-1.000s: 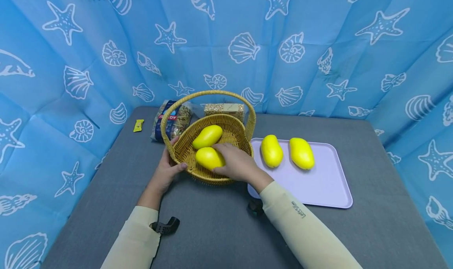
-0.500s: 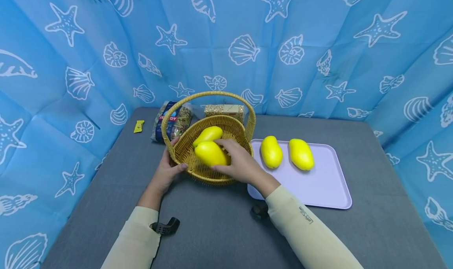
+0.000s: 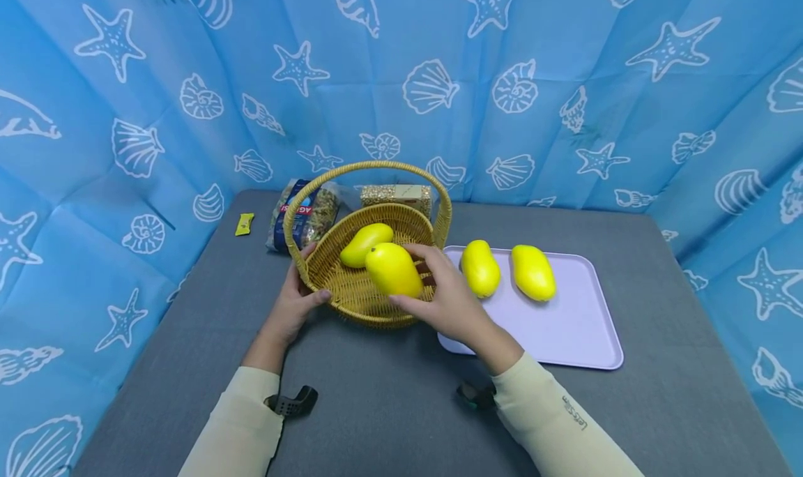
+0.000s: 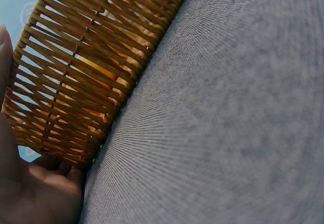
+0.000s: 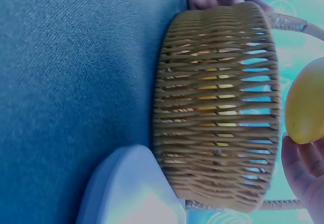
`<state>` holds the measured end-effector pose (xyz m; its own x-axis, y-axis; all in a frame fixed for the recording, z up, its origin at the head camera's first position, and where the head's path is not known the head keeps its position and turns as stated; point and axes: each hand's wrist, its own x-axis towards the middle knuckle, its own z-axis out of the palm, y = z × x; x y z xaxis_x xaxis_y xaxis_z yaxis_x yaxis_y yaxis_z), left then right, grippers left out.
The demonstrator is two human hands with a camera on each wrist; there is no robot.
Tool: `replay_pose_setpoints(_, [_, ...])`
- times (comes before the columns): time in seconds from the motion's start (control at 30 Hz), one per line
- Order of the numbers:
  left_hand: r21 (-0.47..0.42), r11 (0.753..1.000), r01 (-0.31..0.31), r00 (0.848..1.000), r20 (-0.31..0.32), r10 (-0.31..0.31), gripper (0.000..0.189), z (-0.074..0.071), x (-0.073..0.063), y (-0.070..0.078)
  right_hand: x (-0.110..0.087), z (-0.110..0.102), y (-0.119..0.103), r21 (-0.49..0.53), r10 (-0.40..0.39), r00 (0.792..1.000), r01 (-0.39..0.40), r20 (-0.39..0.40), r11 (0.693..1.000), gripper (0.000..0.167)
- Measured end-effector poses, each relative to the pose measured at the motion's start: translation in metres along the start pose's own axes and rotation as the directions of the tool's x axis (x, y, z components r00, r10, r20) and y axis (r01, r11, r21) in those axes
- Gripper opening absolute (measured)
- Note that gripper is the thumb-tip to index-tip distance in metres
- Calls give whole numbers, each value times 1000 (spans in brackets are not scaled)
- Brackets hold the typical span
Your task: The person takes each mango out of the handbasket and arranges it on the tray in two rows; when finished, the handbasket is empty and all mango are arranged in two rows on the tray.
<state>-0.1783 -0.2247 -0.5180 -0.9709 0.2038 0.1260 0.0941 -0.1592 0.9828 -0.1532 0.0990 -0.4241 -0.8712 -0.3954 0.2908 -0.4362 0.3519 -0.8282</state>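
A wicker basket (image 3: pixel 351 292) with a tall arched handle stands on the grey table. My left hand (image 3: pixel 293 309) holds the basket's left side, its thumb by the front rim; in the left wrist view that hand (image 4: pixel 43 191) is beside the woven wall. With my right hand (image 3: pixel 453 299) I grip a yellow mango (image 3: pixel 394 270) between thumb and fingers, above the basket's right half. In the right wrist view this mango (image 5: pixel 308 105) is above the rim. Another mango (image 3: pixel 366 245) lies inside the basket towards the back.
Two more mangoes, one on the left (image 3: pixel 480 269) and one on the right (image 3: pixel 533 273), lie on a lilac tray (image 3: pixel 564 330) right of the basket. Behind the basket are a dark-labelled bag (image 3: pixel 304 215) and a grain pack (image 3: pixel 396 195). A small yellow packet (image 3: pixel 245 224) lies far left.
My right hand has taken hold of the front mango in the basket, lifted it and moved slightly right with it. The left hand and the basket have stayed in place.
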Motion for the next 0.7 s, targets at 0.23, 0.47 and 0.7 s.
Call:
replay_pose_setpoints(0.23, [6, 1000, 1, 1000, 1, -1, 89, -1, 0, -1, -18, -11, 0, 36, 10, 998, -8, -56, 999, 78])
replay_pose_setpoints(0.47, [41, 999, 14, 1000, -15, -14, 89, -1, 0, -1, -38, -19, 8, 30, 67, 993, -65, -95, 997, 78])
replay_pose_setpoints(0.7, [37, 999, 4, 1000, -9, -4, 89, 0, 0, 0, -53, -29, 13, 3, 130, 984, -131, -120, 991, 79])
